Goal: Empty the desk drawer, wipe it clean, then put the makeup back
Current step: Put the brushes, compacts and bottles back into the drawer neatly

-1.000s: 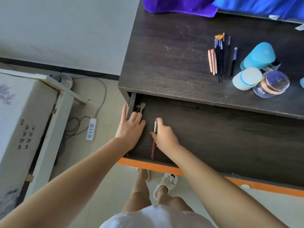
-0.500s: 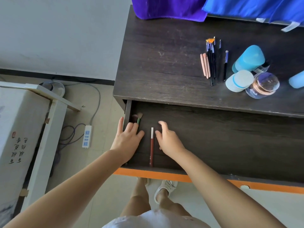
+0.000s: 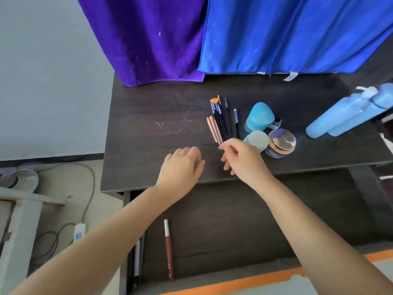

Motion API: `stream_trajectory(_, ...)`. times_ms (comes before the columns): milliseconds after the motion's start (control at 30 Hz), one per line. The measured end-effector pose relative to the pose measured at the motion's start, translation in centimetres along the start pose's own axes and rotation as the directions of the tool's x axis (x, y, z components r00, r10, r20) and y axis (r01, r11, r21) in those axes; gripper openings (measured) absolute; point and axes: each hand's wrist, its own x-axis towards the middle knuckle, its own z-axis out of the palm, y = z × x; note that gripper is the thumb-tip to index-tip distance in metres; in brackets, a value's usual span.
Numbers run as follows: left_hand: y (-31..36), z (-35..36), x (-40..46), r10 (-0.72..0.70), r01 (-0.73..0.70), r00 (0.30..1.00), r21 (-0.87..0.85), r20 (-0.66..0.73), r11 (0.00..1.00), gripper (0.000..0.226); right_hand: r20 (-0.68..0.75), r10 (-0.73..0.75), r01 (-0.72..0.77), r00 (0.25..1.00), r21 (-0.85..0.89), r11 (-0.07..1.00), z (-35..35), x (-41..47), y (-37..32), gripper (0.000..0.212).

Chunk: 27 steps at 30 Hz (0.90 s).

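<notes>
The desk drawer [image 3: 234,226] stands pulled out, dark inside with an orange front edge. A brown lip pencil [image 3: 168,250] lies in its left part, and a thin white-handled tool [image 3: 137,258] lies along its left wall. On the desk top [image 3: 144,128] a bundle of makeup brushes [image 3: 221,120] lies fanned out. My right hand [image 3: 240,158] is at their near ends, thumb and forefinger pinching them. My left hand [image 3: 182,165] hovers flat over the desk top just left of it, fingers relaxed and blurred.
Right of the brushes stand a teal bottle [image 3: 258,117], a white round jar [image 3: 257,139] and a clear jar with a copper lid [image 3: 281,143]. Two light-blue bottles [image 3: 348,116] lie at far right. Purple cloth [image 3: 148,39] and blue cloth [image 3: 297,33] hang behind. A power strip [image 3: 79,233] lies on the floor.
Both hands left the drawer and rose to the desk top. The lip pencil stays in the drawer. My right hand reached the brush ends; the view tilted up.
</notes>
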Motion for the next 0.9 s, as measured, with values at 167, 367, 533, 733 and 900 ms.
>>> stream_trajectory(167, 2.2, 1.9, 8.6, -0.270, 0.269, 0.962, 0.020, 0.042, 0.963, 0.033, -0.125, 0.103, -0.115, 0.987, -0.091, 0.989, -2.5, 6.3, -1.1, 0.035)
stream_trajectory(367, 2.6, 2.8, 11.9, -0.328, 0.312, 0.940, 0.154, 0.093, 0.937, 0.040, -0.079, 0.324, -0.331, 0.943, -0.345, 0.878, -1.4, 10.4, -2.2, 0.051)
stream_trajectory(533, 1.6, 1.7, 11.8, -0.344, 0.316, 0.931, 0.202, 0.123, 0.927, 0.029, -0.096, 0.284, -0.296, 0.954, -0.465, 0.835, -0.5, 11.6, -2.4, 0.052)
stream_trajectory(733, -0.6, 0.2, 12.0, -0.344, 0.244, 0.915, 0.393, 0.209, 0.887, 0.043, -0.088, 0.304, -0.303, 0.949, -0.531, 0.791, 1.0, 12.7, -3.5, 0.057)
stream_trajectory(900, -2.1, 0.0, 11.0, -0.352, 0.242, 0.907, 0.397, 0.233, 0.886, 0.051, -0.039, 0.295, -0.247, 0.955, -0.660, 0.709, 1.7, 12.9, -3.9, 0.041)
